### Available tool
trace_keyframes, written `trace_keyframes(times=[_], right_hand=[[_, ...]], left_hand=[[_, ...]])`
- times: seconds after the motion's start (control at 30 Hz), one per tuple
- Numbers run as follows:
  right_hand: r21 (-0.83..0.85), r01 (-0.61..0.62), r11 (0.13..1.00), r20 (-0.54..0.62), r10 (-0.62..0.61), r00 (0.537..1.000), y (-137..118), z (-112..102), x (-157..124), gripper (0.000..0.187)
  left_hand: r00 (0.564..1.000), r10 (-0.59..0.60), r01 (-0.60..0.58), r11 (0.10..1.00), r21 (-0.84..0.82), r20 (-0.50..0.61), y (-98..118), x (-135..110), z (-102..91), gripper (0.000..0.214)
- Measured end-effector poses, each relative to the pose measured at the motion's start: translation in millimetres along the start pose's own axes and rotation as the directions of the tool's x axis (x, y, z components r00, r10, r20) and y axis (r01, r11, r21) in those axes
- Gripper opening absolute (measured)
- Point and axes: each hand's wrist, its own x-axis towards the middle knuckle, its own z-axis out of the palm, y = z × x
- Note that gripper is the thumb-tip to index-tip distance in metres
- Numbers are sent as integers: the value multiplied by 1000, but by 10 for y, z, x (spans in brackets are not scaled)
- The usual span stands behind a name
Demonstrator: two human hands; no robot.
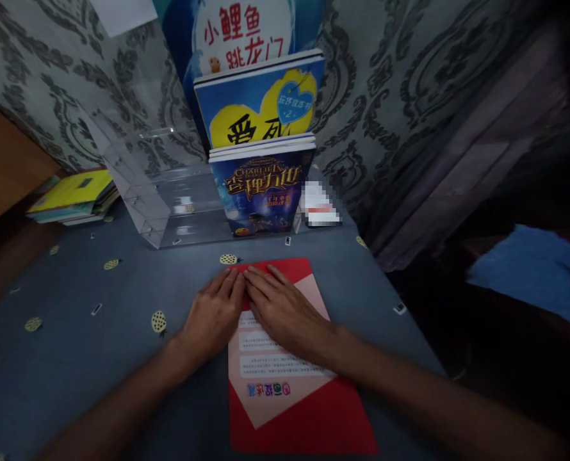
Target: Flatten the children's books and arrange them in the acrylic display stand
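Red booklet [309,410] lies flat beneath both hands' fingers [266,282].

Blue table [73,358]: red booklet [309,416], clear rack [170,205], books [73,195]

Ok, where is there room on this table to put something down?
Widest bare patch: the blue cloth left of the left hand, up to the stack of books. A narrow strip runs right of the red book. Crowded: the back, with the clear rack and upright books, and the middle under the right hand.
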Motion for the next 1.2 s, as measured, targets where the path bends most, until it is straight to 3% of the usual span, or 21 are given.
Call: trace_keyframes(times=[0.3,0.93,1.2], right_hand=[[-56,2,998,-18,-3,1000,-2,-32,50,42],[28,-138,990,145,133,980,-34,-121,87,48],[-10,-173,985,113,173,978,-27,-138,35,50]], left_hand=[[1000,-28,28,1000,-12,-9,-34,17,71,39],[998,-61,58,996,-71,-33,-39,45,42,35],[997,-66,65,997,-30,-35,-44,53,49,34]])
